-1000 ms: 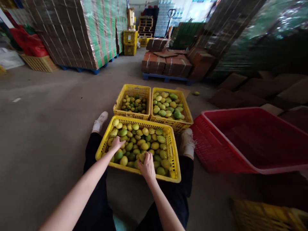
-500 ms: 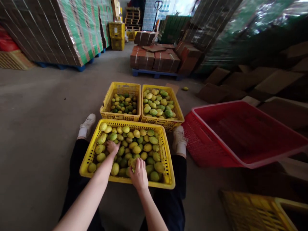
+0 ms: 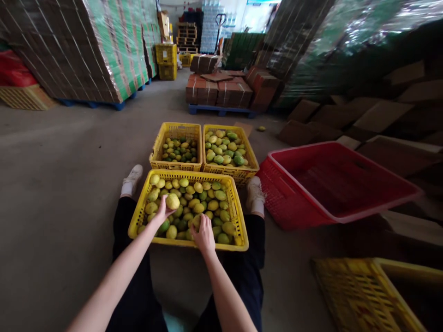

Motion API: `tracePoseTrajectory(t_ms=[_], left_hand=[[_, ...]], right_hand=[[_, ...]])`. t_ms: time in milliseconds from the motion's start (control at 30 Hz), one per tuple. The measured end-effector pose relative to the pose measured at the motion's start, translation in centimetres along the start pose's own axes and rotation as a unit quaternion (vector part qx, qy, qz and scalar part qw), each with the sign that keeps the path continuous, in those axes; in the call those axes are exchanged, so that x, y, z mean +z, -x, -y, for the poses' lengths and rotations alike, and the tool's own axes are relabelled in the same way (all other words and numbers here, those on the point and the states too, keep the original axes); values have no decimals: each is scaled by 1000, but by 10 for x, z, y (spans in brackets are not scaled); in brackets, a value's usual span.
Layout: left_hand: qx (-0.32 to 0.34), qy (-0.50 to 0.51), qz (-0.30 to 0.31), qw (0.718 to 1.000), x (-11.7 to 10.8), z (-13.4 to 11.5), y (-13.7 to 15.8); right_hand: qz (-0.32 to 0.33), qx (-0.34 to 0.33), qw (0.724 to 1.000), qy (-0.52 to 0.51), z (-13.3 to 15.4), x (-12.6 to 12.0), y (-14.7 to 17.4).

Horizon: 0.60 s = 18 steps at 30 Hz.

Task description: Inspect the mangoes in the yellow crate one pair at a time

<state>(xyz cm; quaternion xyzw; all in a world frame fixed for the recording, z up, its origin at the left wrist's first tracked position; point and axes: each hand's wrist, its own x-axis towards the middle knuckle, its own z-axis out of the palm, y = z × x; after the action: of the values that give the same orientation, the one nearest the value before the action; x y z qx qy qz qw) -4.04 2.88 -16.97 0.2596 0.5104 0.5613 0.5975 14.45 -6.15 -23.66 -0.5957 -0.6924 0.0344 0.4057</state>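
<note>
Yellow plastic crate (image 3: 238, 230) of round yellow-green fruits lies under both our hands, between our legs. Our left hand (image 3: 162, 213) holds one yellow fruit (image 3: 172, 201) lifted above the heap, probably to inspect it; our right hand (image 3: 204, 234) closes over another fruit (image 3: 196, 222) nearer us.

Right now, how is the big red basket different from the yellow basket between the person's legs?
The red basket looks bare inside, while the yellow basket is heaped with yellow-green fruit. The red basket sits tilted off to the right; the yellow basket lies flat between the legs. The red basket looks larger. No hand is at the red one; the left hand and right hand are in the yellow one. Both have slotted walls.
</note>
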Motion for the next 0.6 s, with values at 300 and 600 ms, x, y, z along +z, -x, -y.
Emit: tracePoseTrajectory(t_ms=[300, 600], left_hand=[[-223, 329, 75, 914, -31, -58, 143], [-205, 351, 19, 913, -18, -74, 195]], right_hand=[[-100, 303, 909, -269, 28, -37, -23], [-85, 456, 570, -678, 101, -98, 8]])
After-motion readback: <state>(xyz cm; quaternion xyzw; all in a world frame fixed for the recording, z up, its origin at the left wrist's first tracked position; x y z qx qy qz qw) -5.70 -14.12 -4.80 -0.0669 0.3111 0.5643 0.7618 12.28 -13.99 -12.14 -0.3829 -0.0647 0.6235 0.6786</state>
